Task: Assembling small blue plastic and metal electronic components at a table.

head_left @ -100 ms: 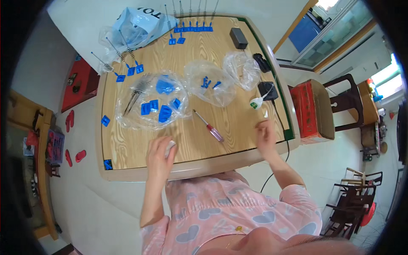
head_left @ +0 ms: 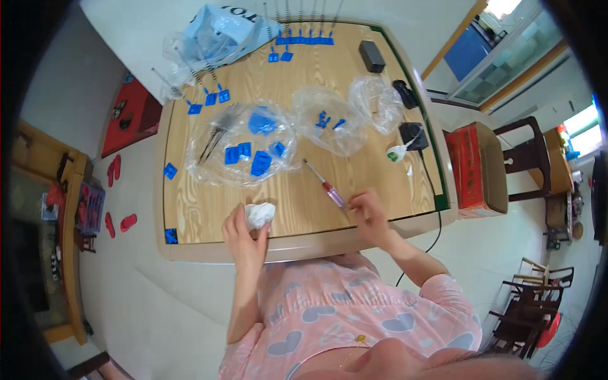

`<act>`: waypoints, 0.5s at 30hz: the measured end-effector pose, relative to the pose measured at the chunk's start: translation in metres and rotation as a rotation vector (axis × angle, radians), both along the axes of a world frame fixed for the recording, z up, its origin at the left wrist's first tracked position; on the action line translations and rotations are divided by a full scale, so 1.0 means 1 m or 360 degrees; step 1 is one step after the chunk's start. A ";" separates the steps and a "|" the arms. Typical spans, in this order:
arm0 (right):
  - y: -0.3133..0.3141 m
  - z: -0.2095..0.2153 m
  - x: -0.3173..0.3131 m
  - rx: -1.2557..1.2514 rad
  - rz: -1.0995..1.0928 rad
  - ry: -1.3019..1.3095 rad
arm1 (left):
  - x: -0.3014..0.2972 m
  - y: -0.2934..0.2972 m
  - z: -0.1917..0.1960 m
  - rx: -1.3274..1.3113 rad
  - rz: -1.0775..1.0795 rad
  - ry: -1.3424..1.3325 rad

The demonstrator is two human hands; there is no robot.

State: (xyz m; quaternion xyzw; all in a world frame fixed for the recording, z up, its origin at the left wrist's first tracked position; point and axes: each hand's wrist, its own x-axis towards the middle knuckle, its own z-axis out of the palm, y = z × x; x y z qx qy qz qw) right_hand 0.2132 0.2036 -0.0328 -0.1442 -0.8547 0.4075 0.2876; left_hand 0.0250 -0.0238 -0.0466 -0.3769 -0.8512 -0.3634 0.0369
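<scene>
More white tissue shows gripped in the left hand, the unclenched right hand nearer the screwdriver.

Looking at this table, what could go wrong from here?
The right hand is right beside the handle of the screwdriver, so a careless sweep might send it rolling. The lone blue piece lies close to the table's left edge and could perhaps be brushed off. The small dark-blue parts sit in or on a thin clear bag; tugging that could scatter them.
</scene>
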 end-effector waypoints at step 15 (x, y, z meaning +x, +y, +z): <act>-0.086 -0.020 -0.114 -0.0501 0.0207 -0.0284 | 0.004 -0.001 -0.006 0.0545 -0.0010 -0.0545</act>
